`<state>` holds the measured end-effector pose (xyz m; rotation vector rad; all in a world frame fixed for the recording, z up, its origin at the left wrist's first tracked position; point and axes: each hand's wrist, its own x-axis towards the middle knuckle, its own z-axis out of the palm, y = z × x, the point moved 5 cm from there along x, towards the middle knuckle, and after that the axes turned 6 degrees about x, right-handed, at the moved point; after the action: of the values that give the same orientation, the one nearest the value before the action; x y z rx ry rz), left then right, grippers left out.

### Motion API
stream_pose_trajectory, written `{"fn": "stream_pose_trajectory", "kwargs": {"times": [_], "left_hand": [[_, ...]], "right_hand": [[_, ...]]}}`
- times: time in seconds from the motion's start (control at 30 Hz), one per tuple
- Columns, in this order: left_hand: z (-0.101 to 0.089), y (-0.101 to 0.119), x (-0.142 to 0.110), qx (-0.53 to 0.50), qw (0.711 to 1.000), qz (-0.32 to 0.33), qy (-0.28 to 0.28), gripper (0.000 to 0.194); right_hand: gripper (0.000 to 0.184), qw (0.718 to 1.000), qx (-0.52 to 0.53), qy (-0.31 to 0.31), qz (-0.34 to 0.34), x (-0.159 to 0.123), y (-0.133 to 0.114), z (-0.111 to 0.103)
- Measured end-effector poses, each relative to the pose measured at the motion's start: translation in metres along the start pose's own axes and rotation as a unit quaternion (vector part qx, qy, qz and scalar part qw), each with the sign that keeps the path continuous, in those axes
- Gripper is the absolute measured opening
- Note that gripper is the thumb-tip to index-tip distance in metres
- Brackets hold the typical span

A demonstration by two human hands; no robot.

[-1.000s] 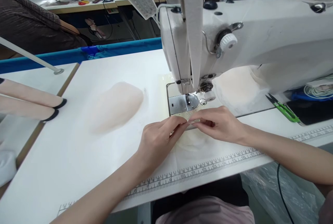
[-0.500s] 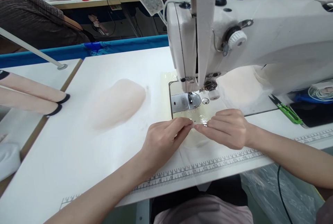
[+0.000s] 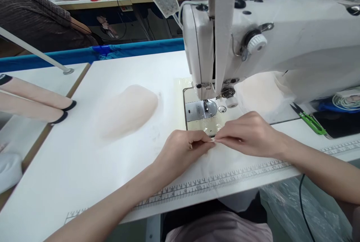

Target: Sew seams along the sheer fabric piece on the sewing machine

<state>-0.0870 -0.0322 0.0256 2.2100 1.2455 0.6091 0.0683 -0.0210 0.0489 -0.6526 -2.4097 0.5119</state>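
My left hand (image 3: 180, 151) and my right hand (image 3: 249, 134) meet fingertip to fingertip just in front of the needle plate (image 3: 200, 110) of a white sewing machine (image 3: 267, 43). Both pinch the edge of a thin, sheer pale fabric piece (image 3: 219, 157) that lies on the white table (image 3: 112, 167) below them. The fingers of both hands are pressed together. The presser foot (image 3: 206, 105) stands a short way behind the fingertips.
A pale pink padded piece (image 3: 126, 111) lies left of the machine; more pale fabric (image 3: 261, 96) sits under the machine arm. Green thread snips (image 3: 308, 119) rest at the right. A printed ruler (image 3: 213, 184) runs along the table's front edge. Another person (image 3: 36, 17) sits back left.
Both hands have drawn slightly toward me, away from the needle plate, still pinching the fabric edge. My right hand's knuckles have lifted.
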Motion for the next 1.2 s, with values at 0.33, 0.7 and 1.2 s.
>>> {"fn": "stream_pose_trajectory", "kwargs": {"times": [0.33,0.7,1.2], "left_hand": [[0.013,-0.009,0.005,0.258,0.962,0.031,0.087,0.020],[0.021,0.018,-0.010,0.440,0.863,0.222,0.110,0.025],[0.018,0.007,-0.001,0.409,0.894,0.153,0.096,0.034]], "right_hand": [[0.015,0.980,0.006,-0.029,0.199,0.005,0.040,0.018],[0.023,0.973,-0.207,0.004,0.107,0.009,0.039,0.024],[0.034,0.939,-0.339,0.005,0.065,0.004,0.032,0.030]]}}
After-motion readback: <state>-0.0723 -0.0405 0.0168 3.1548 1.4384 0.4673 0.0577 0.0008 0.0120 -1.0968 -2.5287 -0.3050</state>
